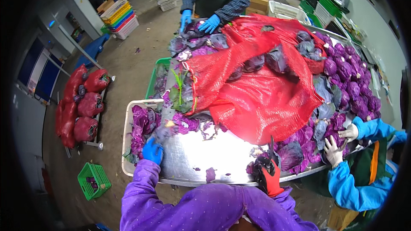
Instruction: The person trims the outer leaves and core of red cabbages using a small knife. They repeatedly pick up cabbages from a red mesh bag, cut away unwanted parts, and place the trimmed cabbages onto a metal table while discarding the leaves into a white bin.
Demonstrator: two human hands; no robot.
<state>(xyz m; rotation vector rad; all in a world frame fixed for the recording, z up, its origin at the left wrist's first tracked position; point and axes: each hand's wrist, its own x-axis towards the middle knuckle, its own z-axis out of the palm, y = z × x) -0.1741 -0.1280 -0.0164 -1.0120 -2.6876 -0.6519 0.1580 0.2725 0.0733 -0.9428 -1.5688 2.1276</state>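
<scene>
My left hand (153, 151), in a blue glove, is at the right rim of a white plastic crate (126, 147) that holds purple cabbage leaves. Just above its fingers, a blurred dark cabbage leaf (163, 134) lies over the metal table's (189, 157) left edge; whether the hand grips it is unclear. My right hand (270, 174), in a red and black glove, is closed on a knife (272, 145) whose dark blade points away from me. Dark leaf scraps (252, 166) lie beside that hand. Red mesh sacks (257, 109) with red cabbages cover the middle of the table.
A co-worker's blue-gloved hands (210, 23) touch cabbages at the far end. Another co-worker's white-gloved hands (334, 150) work at the right, near piled peeled cabbages (353, 80). A green crate (94, 181) stands on the floor at left, with filled red sacks (90, 104) on a cart beyond.
</scene>
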